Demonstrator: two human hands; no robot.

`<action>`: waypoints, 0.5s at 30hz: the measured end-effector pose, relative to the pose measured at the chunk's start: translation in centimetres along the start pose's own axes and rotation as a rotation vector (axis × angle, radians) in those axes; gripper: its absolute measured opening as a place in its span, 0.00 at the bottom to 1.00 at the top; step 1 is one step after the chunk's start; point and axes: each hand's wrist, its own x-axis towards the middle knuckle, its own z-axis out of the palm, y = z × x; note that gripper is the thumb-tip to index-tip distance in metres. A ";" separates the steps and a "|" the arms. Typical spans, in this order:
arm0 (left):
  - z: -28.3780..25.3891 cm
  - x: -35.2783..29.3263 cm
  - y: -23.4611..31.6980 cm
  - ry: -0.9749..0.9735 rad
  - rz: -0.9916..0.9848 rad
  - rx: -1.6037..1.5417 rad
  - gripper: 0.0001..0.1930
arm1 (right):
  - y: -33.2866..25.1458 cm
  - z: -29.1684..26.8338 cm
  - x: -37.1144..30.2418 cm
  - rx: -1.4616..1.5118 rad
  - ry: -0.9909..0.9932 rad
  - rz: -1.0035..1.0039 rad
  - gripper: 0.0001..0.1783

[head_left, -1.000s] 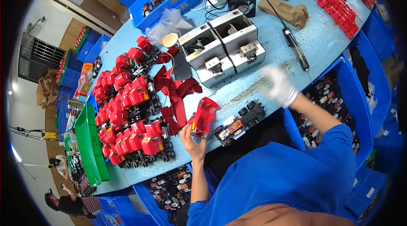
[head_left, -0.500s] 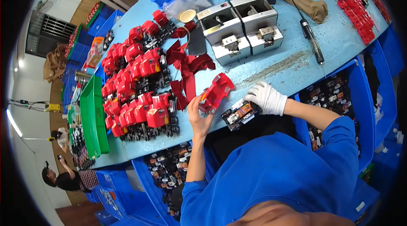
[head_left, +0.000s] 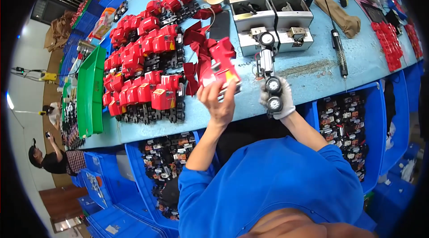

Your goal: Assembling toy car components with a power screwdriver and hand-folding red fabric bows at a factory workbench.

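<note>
Left hand (head_left: pixel 219 104) clamped on red plastic toy-car body (head_left: pixel 220 66) above near desk (head_left: pixel 313 70) edge — gloved right hand (head_left: pixel 278 102) grips black wheeled chassis (head_left: pixel 269 81) just right, long axis pointing far, parts apart.

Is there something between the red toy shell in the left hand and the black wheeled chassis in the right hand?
Nothing visible stands between them. The left hand holds the red toy shell above the table edge, and the gloved right hand holds the black wheeled chassis upright beside it. Only bare blue table shows in the gap.
</note>
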 end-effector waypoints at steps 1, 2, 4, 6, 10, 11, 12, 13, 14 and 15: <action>0.3 0.5 0.1 -0.004 0.062 0.035 0.21 | 0.5 0.3 0.3 0.035 -0.052 0.034 0.21; 0.0 1.1 0.3 -0.039 0.137 0.057 0.20 | 0.8 0.6 0.5 0.070 -0.105 0.069 0.22; -0.2 2.1 0.6 -0.012 0.234 0.086 0.19 | 0.9 1.0 1.0 -0.073 -0.074 0.178 0.25; -1.5 2.5 0.0 -0.008 0.349 0.147 0.20 | 0.3 -0.5 1.7 -0.209 -0.091 0.309 0.28; -2.3 2.0 0.6 -0.033 0.501 0.168 0.17 | -0.2 -1.3 1.8 -0.540 0.088 0.041 0.28; -2.7 2.1 0.6 -0.089 0.583 0.174 0.17 | 0.1 0.2 1.6 -0.597 0.018 0.002 0.28; -3.1 2.2 0.9 -0.147 0.664 0.178 0.17 | 0.4 -0.6 2.0 -0.630 -0.067 -0.059 0.28; -3.2 2.2 1.5 -0.186 0.652 0.160 0.18 | 0.3 -3.0 2.7 -0.371 -0.005 0.055 0.29; -3.5 2.6 2.2 -0.238 0.659 0.080 0.19 | -0.1 -7.7 4.1 -0.263 0.073 0.115 0.34; -3.8 2.8 2.4 -0.292 0.652 0.006 0.20 | 0.2 -8.0 4.2 -0.292 0.054 0.149 0.34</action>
